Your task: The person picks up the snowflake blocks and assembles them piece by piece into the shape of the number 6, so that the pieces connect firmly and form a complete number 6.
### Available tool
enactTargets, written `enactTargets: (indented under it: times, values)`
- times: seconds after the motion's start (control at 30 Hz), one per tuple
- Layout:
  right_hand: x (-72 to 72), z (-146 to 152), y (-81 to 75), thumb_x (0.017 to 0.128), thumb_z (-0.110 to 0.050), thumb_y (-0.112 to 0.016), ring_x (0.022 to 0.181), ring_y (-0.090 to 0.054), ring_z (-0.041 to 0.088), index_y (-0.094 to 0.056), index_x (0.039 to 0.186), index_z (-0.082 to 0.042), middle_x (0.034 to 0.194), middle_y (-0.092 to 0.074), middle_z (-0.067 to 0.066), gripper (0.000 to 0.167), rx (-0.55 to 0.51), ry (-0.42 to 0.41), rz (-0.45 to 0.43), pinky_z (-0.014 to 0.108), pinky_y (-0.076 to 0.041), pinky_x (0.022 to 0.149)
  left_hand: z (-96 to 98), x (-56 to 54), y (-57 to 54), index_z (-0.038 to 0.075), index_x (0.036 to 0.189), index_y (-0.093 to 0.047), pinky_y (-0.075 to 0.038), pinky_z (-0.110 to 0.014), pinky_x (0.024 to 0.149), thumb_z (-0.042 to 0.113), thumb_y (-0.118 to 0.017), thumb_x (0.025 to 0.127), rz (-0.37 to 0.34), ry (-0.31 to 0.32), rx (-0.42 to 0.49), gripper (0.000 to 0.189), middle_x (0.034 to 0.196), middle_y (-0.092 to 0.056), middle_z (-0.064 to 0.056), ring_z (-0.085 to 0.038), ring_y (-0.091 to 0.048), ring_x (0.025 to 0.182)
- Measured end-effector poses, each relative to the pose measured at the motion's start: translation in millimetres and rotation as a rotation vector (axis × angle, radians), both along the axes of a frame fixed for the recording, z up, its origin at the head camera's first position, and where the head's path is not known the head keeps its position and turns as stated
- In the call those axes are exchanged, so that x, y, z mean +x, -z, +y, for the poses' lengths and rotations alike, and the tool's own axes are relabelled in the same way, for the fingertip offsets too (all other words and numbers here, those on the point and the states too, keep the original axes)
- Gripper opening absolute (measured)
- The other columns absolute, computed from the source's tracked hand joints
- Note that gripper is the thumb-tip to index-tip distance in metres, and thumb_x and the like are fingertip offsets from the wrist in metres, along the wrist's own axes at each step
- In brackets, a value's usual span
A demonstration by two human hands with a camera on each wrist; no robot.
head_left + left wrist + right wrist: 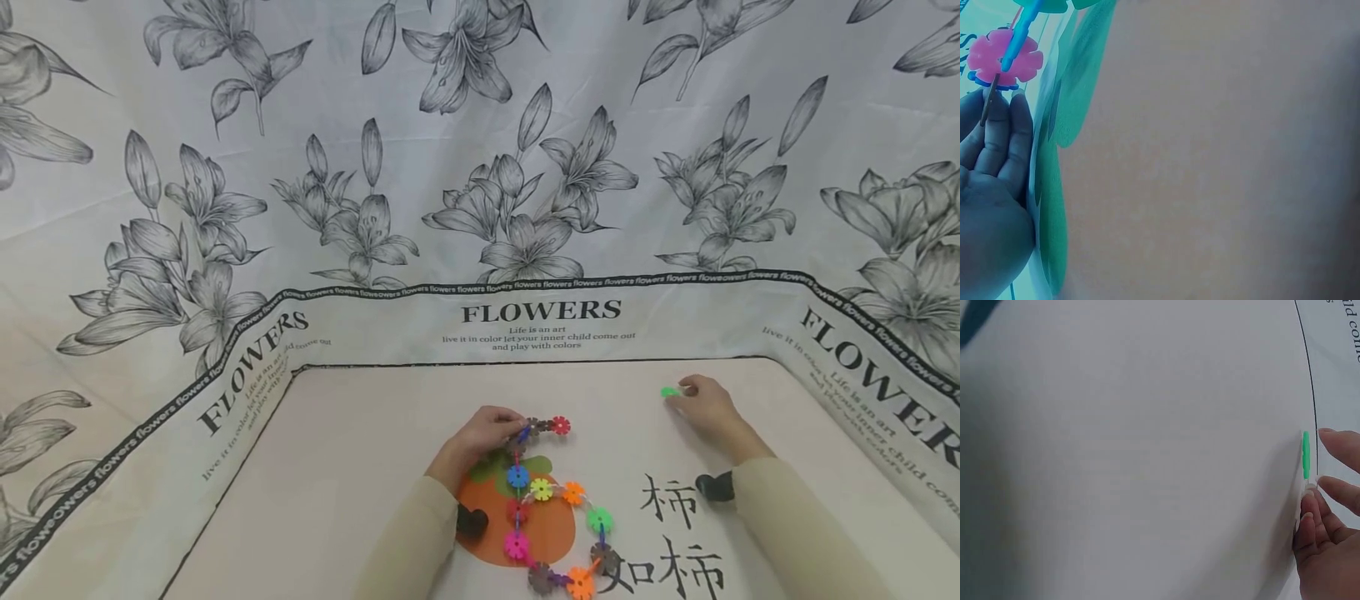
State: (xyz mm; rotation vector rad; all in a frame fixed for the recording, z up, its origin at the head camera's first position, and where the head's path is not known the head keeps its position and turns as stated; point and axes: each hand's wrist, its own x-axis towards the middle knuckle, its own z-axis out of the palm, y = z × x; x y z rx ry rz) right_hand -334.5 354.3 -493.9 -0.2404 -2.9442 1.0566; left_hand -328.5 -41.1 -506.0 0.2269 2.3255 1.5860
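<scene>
A chain of several coloured plastic snowflake discs, linked edge to edge, lies on the table; part of it forms a loop, with a blue disc (517, 476) above the loop. At the chain's upper end, my left hand (487, 429) pinches a snowflake disc beside the red end disc (561, 426). In the left wrist view, a pink-looking disc (1005, 57) shows above the fingertips. To the right, my right hand (703, 410) reaches to a loose green snowflake disc (669, 392). In the right wrist view, that disc stands edge-on by the parted thumb and fingers (1341, 494).
The pale tablecloth (360, 450) carries a printed orange persimmon (487, 546) beneath the chain and black characters (693, 567) to the right. A flower-printed cloth (375, 325) rises behind and at both sides. Black wrist devices (716, 487) sit at both sleeves.
</scene>
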Motion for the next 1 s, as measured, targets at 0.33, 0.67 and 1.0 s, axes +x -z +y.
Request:
enactTargets:
  times: [0.33, 0.67, 1.0]
  values:
    - [-7.9, -2, 6.6, 0.1, -0.019, -0.061, 0.118, -0.053, 0.051, -0.049, 0.135, 0.013, 0.13, -0.05, 0.037, 0.049, -0.015, 0.088, 0.019, 0.059, -0.049, 0.094, 1.2, 1.6, -2.4, 0.007, 0.103, -0.077, -0.046, -0.026, 0.07, 0.023, -0.068, 0.1, 0.005, 0.001, -0.018, 0.019, 0.089, -0.073, -0.001, -0.015, -0.059, 0.08]
    - [-6.9, -3, 3.7, 0.098, -0.016, -0.061, 0.114, -0.055, 0.049, -0.048, 0.133, 0.015, 0.125, -0.052, 0.036, 0.049, -0.014, 0.089, 0.024, 0.057, -0.051, 0.092, 0.5, 1.2, -1.3, 0.007, 0.103, -0.078, -0.045, -0.027, 0.07, 0.025, -0.068, 0.1, 0.008, 0.003, -0.022, 0.021, 0.091, -0.072, -0.001, -0.016, -0.057, 0.082]
    - [12.4, -4, -6.1, 0.099, -0.017, -0.063, 0.088, -0.065, 0.029, -0.057, 0.121, 0.011, 0.104, -0.066, 0.024, 0.037, -0.042, -0.021, 0.046, 0.038, -0.055, 0.071, 0.7, 1.0, -1.5, 0.006, 0.102, -0.077, -0.044, -0.027, 0.07, 0.023, -0.068, 0.1, 0.004, 0.004, 0.005, 0.019, 0.09, -0.072, -0.002, -0.015, -0.056, 0.081]
